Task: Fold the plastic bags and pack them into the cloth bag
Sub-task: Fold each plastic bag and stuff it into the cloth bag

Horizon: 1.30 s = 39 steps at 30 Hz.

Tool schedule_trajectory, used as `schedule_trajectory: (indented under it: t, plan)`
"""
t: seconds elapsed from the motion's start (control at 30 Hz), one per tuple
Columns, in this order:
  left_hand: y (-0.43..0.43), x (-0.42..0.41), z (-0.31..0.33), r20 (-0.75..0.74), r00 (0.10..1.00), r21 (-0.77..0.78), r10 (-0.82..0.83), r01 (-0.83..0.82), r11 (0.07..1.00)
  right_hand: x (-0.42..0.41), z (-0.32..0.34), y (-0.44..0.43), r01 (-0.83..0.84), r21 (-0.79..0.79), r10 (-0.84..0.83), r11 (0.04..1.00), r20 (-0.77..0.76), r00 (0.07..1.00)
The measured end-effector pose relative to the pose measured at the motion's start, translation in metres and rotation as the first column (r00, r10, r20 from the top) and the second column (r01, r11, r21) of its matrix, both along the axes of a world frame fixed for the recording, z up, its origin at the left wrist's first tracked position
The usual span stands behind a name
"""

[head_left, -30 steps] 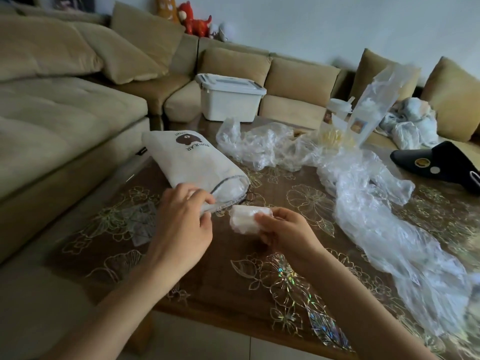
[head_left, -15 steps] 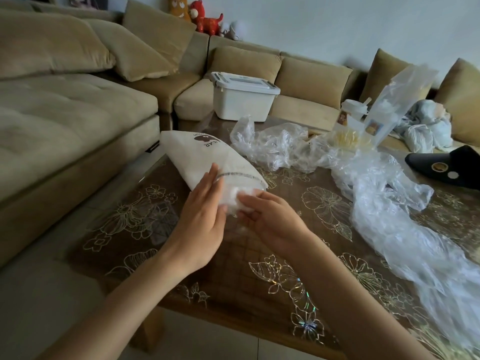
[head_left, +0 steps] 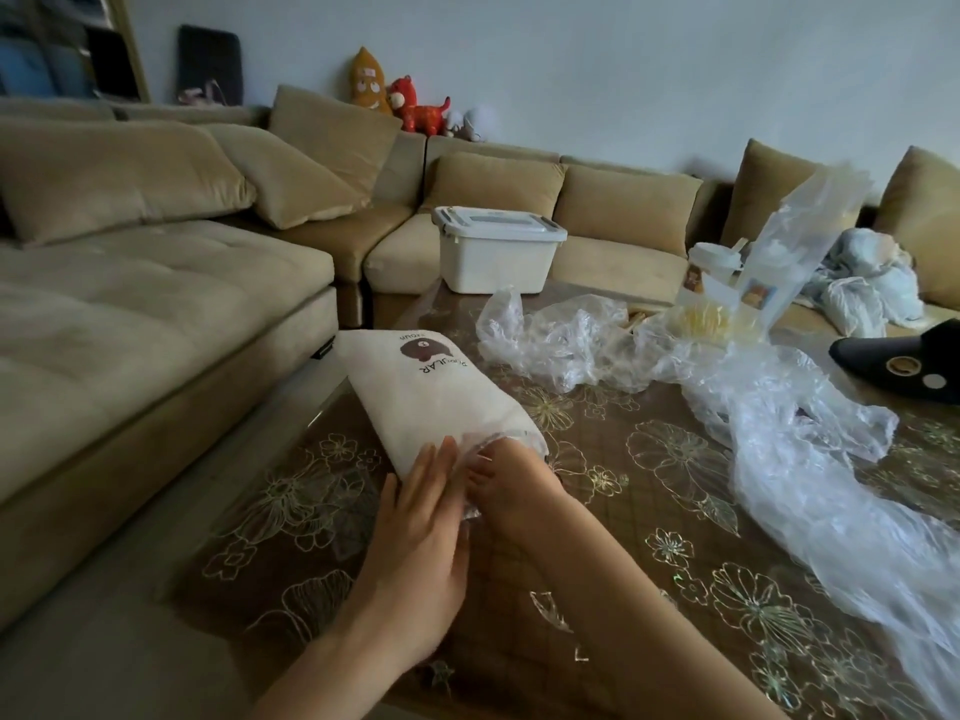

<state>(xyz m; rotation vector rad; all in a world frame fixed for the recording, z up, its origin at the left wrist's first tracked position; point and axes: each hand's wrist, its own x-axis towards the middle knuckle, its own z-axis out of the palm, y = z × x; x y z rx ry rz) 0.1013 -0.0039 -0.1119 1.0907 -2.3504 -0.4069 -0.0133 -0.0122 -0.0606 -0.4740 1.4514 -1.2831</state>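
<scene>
A white cloth bag (head_left: 431, 392) with a brown bear print lies on the table, its open mouth toward me. My left hand (head_left: 421, 532) rests flat with straight fingers against the near left side of the mouth. My right hand (head_left: 514, 496) reaches into the mouth with curled fingers around the folded plastic bag. That bag is almost wholly hidden; only a sliver of clear plastic (head_left: 467, 511) shows between my hands. Crumpled clear plastic bags (head_left: 561, 340) lie behind the cloth bag, and a long clear one (head_left: 810, 459) trails down the right side.
The brown table (head_left: 623, 537) has a flowered cover. A white lidded box (head_left: 493, 252) stands at its far edge, with a cup (head_left: 711, 267) and an upright clear bag to the right. A black slipper (head_left: 904, 361) lies at far right. A beige sofa (head_left: 130, 314) wraps around the left and back.
My right hand has carried the folded plastic bag from in front of the cloth bag into its mouth. My left hand let go of the rim and now lies flat against it.
</scene>
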Motion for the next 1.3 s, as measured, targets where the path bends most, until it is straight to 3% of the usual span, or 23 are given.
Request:
schedule_trajectory:
  t: [0.03, 0.07, 0.13, 0.2, 0.27, 0.33, 0.4, 0.43, 0.47, 0.53, 0.6, 0.67, 0.8, 0.87, 0.93, 1.07, 1.17, 1.23, 1.3]
  plan:
    - [-0.004, 0.000, -0.003, 0.073, 0.997, -0.053, 0.013, -0.009, 0.999, -0.002, 0.003, 0.004, -0.121, -0.040, 0.122, 0.992, 0.034, 0.992]
    - [-0.005, 0.000, 0.000, 0.136, 0.990, -0.058, 0.033, -0.025, 0.998, -0.008, 0.007, 0.015, -0.179, -0.062, 0.176, 0.982, -0.042, 0.983]
    - [-0.005, -0.003, 0.002, 0.247, 0.965, -0.073, 0.091, -0.075, 0.994, -0.025, 0.005, 0.044, -0.188, -0.102, 0.195, 0.977, 0.070, 0.978]
    - [-0.001, -0.005, 0.001, 0.220, 0.971, -0.117, 0.089, -0.065, 0.991, -0.048, 0.005, 0.081, -0.220, -0.090, 0.206, 0.971, -0.141, 0.968]
    - [0.008, -0.008, 0.007, 0.193, 0.978, -0.138, 0.084, -0.058, 0.989, -0.077, 0.009, 0.125, -0.235, -0.081, 0.185, 0.969, -0.401, 0.897]
    - [0.020, -0.015, 0.008, 0.046, 0.997, -0.210, 0.059, -0.048, 0.977, -0.109, 0.012, 0.168, -0.161, -0.059, 0.075, 0.985, -0.697, 0.713]
    - [0.038, -0.033, 0.013, -0.100, 0.995, -0.234, -0.026, 0.002, 0.972, -0.146, 0.007, 0.216, 0.003, -0.078, -0.073, 0.997, -0.923, 0.377]
    - [0.045, -0.041, 0.011, -0.136, 0.988, -0.261, -0.067, 0.029, 0.965, -0.161, 0.005, 0.233, 0.050, -0.053, -0.061, 0.997, -0.983, 0.175]
    - [0.047, -0.041, 0.006, -0.141, 0.986, -0.243, -0.085, 0.049, 0.969, -0.170, -0.001, 0.237, 0.076, 0.004, 0.001, 0.997, -0.999, 0.042]
    - [0.071, -0.064, -0.002, -0.089, 0.982, -0.228, -0.165, 0.142, 0.963, -0.187, -0.004, 0.274, 0.179, 0.226, 0.237, 0.958, -0.971, -0.043]
    - [0.086, -0.073, -0.013, -0.025, 0.974, -0.160, -0.223, 0.217, 0.963, -0.193, -0.012, 0.284, 0.223, 0.362, 0.363, 0.905, -0.931, 0.040]
    - [0.107, -0.078, -0.007, 0.033, 0.966, -0.090, -0.258, 0.260, 0.961, -0.199, -0.019, 0.290, 0.196, 0.273, 0.253, 0.942, -0.960, 0.119]
    - [0.127, -0.069, 0.020, 0.021, 0.977, 0.049, -0.214, 0.213, 0.976, -0.198, -0.016, 0.282, 0.264, 0.113, 0.074, 0.958, -0.985, 0.155]
    - [0.138, -0.061, 0.038, -0.016, 0.982, 0.095, -0.190, 0.191, 0.977, -0.194, -0.005, 0.287, 0.295, 0.020, -0.057, 0.955, -0.967, 0.250]
    - [0.146, -0.053, 0.059, -0.021, 0.989, 0.090, -0.147, 0.148, 0.985, -0.191, 0.010, 0.289, 0.225, -0.065, -0.150, 0.972, -0.910, 0.387]
    - [0.147, -0.049, 0.112, 0.034, 0.995, 0.133, -0.095, 0.090, 0.987, -0.196, 0.048, 0.283, 0.098, -0.224, -0.229, 0.970, -0.697, 0.679]
    - [0.148, -0.051, 0.150, 0.225, 0.970, 0.212, -0.092, 0.043, 0.976, -0.198, 0.070, 0.273, 0.085, -0.299, -0.193, 0.950, -0.352, 0.916]
    - [0.156, -0.055, 0.175, 0.297, 0.948, 0.265, -0.115, 0.034, 0.964, -0.192, 0.081, 0.273, 0.036, -0.340, -0.086, 0.940, -0.133, 0.987]
    - [0.167, -0.059, 0.198, 0.222, 0.966, 0.401, -0.132, 0.033, 0.915, -0.183, 0.088, 0.271, -0.033, -0.376, 0.007, 0.926, -0.070, 0.998]
